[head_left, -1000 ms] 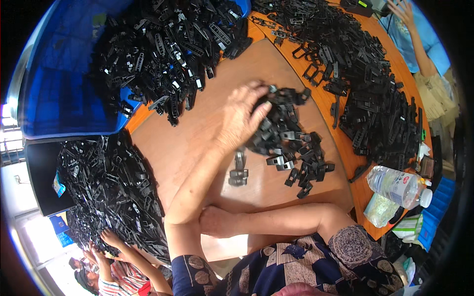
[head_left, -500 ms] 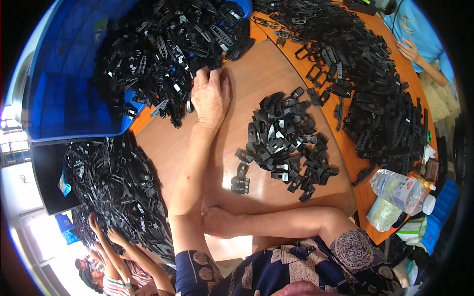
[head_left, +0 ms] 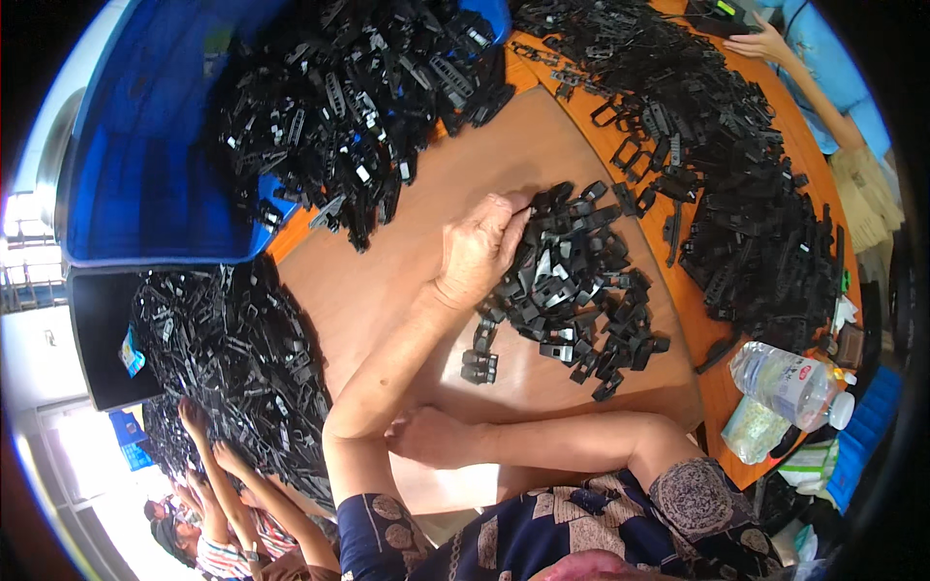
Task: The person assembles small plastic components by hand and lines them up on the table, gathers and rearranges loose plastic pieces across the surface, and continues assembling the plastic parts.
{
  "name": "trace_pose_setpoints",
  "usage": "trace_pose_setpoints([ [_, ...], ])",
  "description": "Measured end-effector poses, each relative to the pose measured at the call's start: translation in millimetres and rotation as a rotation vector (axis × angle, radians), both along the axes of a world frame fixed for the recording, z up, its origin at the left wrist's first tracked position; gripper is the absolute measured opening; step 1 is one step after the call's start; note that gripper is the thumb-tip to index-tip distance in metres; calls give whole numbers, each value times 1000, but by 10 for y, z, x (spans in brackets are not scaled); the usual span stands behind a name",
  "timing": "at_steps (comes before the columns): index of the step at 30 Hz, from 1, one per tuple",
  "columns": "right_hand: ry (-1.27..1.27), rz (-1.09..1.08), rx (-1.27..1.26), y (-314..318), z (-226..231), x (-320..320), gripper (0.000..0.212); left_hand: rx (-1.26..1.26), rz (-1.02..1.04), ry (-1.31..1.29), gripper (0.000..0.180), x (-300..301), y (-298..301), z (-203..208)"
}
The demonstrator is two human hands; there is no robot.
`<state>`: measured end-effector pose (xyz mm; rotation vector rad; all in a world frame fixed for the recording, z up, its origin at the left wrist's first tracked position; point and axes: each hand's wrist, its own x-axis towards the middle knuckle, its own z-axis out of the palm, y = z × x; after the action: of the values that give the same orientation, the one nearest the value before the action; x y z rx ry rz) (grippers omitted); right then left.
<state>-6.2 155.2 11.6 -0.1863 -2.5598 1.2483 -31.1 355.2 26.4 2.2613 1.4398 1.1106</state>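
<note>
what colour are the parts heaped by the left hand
The heaped parts are black, best seen in the head view.

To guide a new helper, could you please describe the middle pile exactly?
Find the brown board. On it, beside the left hand, lies the black pile. Unlike the bigger heaps around it, this one is small, with blocky pieces.

One wide fisheye view from head height, downward over the tabletop [head_left: 368, 290], at close range.
</note>
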Motion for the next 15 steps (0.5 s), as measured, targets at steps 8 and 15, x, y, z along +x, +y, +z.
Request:
trace_pose_setpoints([
  [8,212,134,-241,-97,-457,-103,17,234,117,544,51,14,1479,156],
  [15,-85,-221,2505,-625,-1027,-360,7,57,211,815,56,-67,2039,108],
])
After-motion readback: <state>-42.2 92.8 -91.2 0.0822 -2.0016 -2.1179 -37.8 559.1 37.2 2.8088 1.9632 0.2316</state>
